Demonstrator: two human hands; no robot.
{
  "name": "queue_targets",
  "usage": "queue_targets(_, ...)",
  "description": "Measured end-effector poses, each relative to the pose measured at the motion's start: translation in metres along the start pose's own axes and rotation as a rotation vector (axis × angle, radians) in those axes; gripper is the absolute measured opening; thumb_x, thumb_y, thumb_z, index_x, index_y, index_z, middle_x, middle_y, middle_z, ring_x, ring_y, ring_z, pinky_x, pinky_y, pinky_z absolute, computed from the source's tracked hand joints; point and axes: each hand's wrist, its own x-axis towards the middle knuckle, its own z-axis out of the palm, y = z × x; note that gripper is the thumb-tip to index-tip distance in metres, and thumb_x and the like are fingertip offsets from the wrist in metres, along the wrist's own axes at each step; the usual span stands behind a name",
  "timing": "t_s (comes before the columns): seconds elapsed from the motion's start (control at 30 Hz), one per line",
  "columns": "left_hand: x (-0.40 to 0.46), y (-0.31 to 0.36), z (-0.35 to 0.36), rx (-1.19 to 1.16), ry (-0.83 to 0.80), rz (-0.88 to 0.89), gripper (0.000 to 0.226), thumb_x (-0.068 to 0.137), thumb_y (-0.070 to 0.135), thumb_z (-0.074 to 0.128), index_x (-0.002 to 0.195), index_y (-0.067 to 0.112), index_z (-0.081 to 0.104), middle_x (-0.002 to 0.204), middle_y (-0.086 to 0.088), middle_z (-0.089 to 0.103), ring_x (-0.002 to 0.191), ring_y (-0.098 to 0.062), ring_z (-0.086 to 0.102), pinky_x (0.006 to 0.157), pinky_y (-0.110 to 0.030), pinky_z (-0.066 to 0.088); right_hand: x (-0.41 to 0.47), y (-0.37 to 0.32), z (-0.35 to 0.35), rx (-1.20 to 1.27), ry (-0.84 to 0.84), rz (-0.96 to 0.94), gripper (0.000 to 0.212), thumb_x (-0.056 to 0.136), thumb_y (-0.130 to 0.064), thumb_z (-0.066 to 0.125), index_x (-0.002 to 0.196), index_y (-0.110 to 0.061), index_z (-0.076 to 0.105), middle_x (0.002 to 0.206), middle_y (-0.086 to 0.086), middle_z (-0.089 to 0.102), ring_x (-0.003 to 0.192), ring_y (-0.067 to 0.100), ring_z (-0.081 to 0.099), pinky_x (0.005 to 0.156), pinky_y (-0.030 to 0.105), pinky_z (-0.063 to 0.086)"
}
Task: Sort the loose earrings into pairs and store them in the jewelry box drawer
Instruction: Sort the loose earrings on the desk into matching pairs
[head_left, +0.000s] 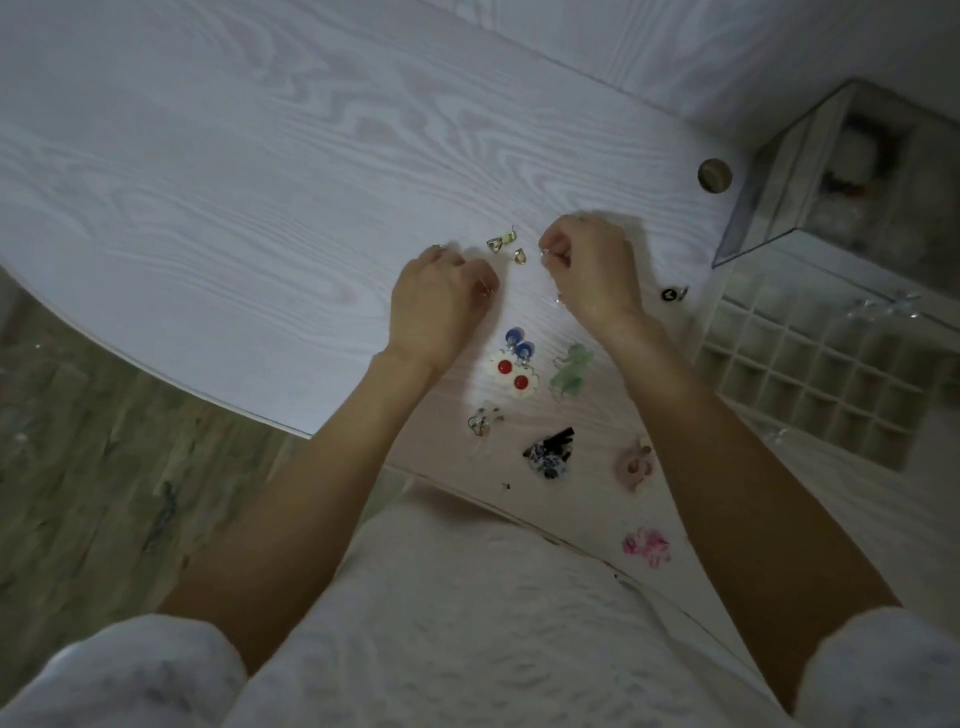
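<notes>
Both bare forearms reach forward, converging. Left hand (439, 299) knuckles up, fingers curled under, fingertips pinched on something small and glinting. Right hand (589, 270) likewise curled, wrist slightly bent, thumb and fingers pinched on a tiny metallic piece. Hands near, apart.

- Table (260, 182): earrings (511, 371) lie in loose groups near its front edge, betw. the forearms;
- L hand (436, 306) & R hand (592, 270) just behind them, apart;
- Jewelry box (841, 171) far right; its drawer (810, 379) in front of it
</notes>
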Motion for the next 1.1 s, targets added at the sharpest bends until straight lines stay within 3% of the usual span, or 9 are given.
queue_targets(0.17, 0.0, -0.003, -0.002, -0.035, 0.003, -0.057, 0.012, 0.081, 0.018, 0.063, 0.09, 0.015, 0.07, 0.081, -0.01, 0.07, 0.078, -0.031, 0.057, 0.067, -0.033, 0.043, 0.0, 0.0, -0.001, 0.054, -0.013, 0.028, 0.011, 0.083, -0.008, 0.067, 0.094, -0.01, 0.067, 0.092, 0.004, 0.066, 0.08, 0.01, 0.056, 0.077, 0.028, 0.052)
queue_targets(0.33, 0.012, -0.003, -0.009, -0.085, 0.029, -0.033, 0.029, 0.081, 0.037, 0.062, 0.102, 0.018, 0.066, 0.097, -0.001, 0.068, 0.092, -0.026, 0.055, 0.079, -0.033, 0.035, 0.002, 0.001, -0.003, 0.081, 0.012, 0.045, 0.018, 0.084, -0.01, 0.066, 0.102, -0.011, 0.065, 0.094, 0.004, 0.067, 0.086, 0.015, 0.061, 0.082, 0.03, 0.052)
queue_targets(0.47, 0.042, 0.005, -0.006, -0.032, -0.012, -0.009, 0.032, 0.083, 0.035, 0.059, 0.111, 0.019, 0.061, 0.106, -0.002, 0.065, 0.102, -0.028, 0.052, 0.087, -0.036, 0.033, 0.002, 0.002, -0.004, 0.058, 0.0, 0.026, 0.022, 0.084, -0.009, 0.064, 0.106, -0.015, 0.065, 0.093, 0.002, 0.065, 0.086, 0.016, 0.061, 0.08, 0.033, 0.053)
queue_targets(0.6, 0.064, 0.017, 0.001, 0.064, -0.105, -0.003, 0.021, 0.087, 0.026, 0.054, 0.103, 0.02, 0.065, 0.099, -0.005, 0.066, 0.098, -0.027, 0.054, 0.086, -0.033, 0.031, 0.006, 0.002, -0.004, 0.007, -0.009, 0.008, 0.013, 0.085, -0.013, 0.064, 0.096, -0.019, 0.068, 0.095, 0.001, 0.064, 0.084, 0.013, 0.06, 0.071, 0.027, 0.049)
queue_targets(0.9, 0.094, 0.033, 0.008, -0.008, -0.181, -0.016, 0.018, 0.084, 0.016, 0.054, 0.093, 0.018, 0.069, 0.092, -0.003, 0.071, 0.09, -0.023, 0.061, 0.087, -0.031, 0.036, 0.01, 0.017, -0.019, -0.008, 0.109, 0.145, 0.009, 0.086, -0.015, 0.064, 0.095, -0.013, 0.067, 0.095, 0.003, 0.069, 0.086, 0.016, 0.063, 0.074, 0.027, 0.051)
queue_targets(1.0, 0.095, 0.046, 0.013, -0.142, -0.188, -0.053, 0.02, 0.087, 0.027, 0.053, 0.096, 0.02, 0.069, 0.098, -0.002, 0.071, 0.092, -0.023, 0.063, 0.084, -0.032, 0.047, 0.012, 0.021, -0.023, 0.014, 0.122, 0.191, 0.013, 0.087, -0.014, 0.062, 0.098, -0.013, 0.068, 0.097, 0.003, 0.07, 0.088, 0.015, 0.064, 0.078, 0.029, 0.052)
queue_targets(1.1, 0.089, 0.05, 0.015, -0.261, -0.165, -0.095, 0.024, 0.086, 0.034, 0.053, 0.098, 0.021, 0.069, 0.096, 0.0, 0.072, 0.091, -0.021, 0.065, 0.081, -0.035, 0.052, 0.01, 0.029, -0.029, 0.083, 0.107, 0.222, 0.026, 0.083, -0.001, 0.057, 0.103, -0.014, 0.068, 0.098, 0.003, 0.069, 0.085, 0.012, 0.061, 0.078, 0.029, 0.052)
